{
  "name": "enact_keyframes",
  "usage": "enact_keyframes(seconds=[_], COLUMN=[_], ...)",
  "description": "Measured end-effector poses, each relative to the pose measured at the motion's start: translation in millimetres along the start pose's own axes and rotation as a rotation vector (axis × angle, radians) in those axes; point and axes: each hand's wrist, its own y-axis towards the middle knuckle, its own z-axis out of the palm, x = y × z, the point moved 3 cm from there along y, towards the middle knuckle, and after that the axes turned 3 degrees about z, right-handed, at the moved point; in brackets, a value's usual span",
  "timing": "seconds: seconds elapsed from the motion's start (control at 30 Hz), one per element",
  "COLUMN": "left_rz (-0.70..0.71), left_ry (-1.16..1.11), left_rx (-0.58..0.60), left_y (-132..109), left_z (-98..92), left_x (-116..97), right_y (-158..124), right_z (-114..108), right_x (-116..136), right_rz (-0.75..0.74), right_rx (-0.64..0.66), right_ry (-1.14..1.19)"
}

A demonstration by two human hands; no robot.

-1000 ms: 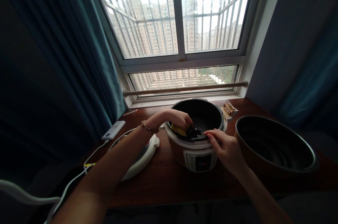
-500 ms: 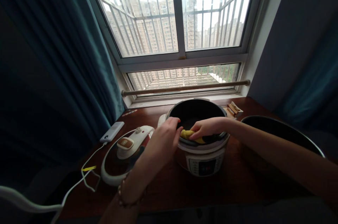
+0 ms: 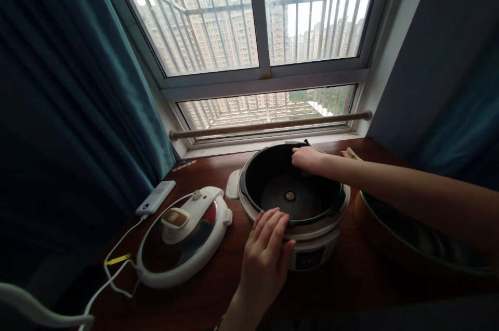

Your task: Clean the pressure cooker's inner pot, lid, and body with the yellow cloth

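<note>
An electric pressure cooker (image 3: 317,235) with a white body and dark front panel stands uncovered on the table. Its dark interior (image 3: 273,193) shows a small round sensor at the bottom. My left hand (image 3: 268,240) grips the cooker's front rim, fingertips over the edge and thumb on the outside. Reaching in from the right, my right hand (image 3: 309,159) is curled against the inner wall at the back right. The yellow cloth it held earlier is almost wholly hidden beneath those fingers.
The cooker's lid (image 3: 183,240) lies on the table (image 3: 218,294) to the left, near a white power bank (image 3: 156,198) with a cable (image 3: 97,289). On the right is a large dark-lined pan (image 3: 405,232). A small wooden item (image 3: 351,153) sits behind it; a window (image 3: 261,35) rises beyond.
My left hand has moved from inside the cooker down to its front rim. My right hand has shifted from the front of the opening to the back right inner wall.
</note>
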Motion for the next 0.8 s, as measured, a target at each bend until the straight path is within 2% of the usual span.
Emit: enact_keyframes(seconds=[0.07, 0.17, 0.27, 0.37, 0.47, 0.57, 0.7, 0.8], left_rz=[0.004, 0.015, 0.025, 0.022, 0.027, 0.031, 0.026, 0.018], left_ry=[-0.001, 0.005, 0.012, 0.008, -0.006, -0.016, -0.016, -0.022], left_rx=[-0.005, -0.036, -0.082, -0.101, -0.100, -0.091, -0.102, -0.099], left_y=[-1, -1, -1, -1, -1, -2, -2, -1], left_z=[1.0, 3.8, 6.4, 8.2, 8.7, 8.4, 7.9, 8.3], left_x=[1, 1, 1, 1, 1, 1, 1, 1], right_y=[13, 21, 15, 4, -8, -19, -37, -55], right_z=[17, 39, 57, 65, 61, 50, 41, 42], right_x=[10, 23, 30, 31, 31, 32, 32, 33], right_rz=[-0.112, -0.223, -0.239, -0.198, -0.169, -0.136, 0.048, 0.123], right_rx=[0.249, 0.521, 0.752, 0.900, 1.001, 1.045, 1.005, 0.969], right_ry=[-0.082, -0.168, -0.245, -0.315, -0.357, -0.392, -0.447, -0.434])
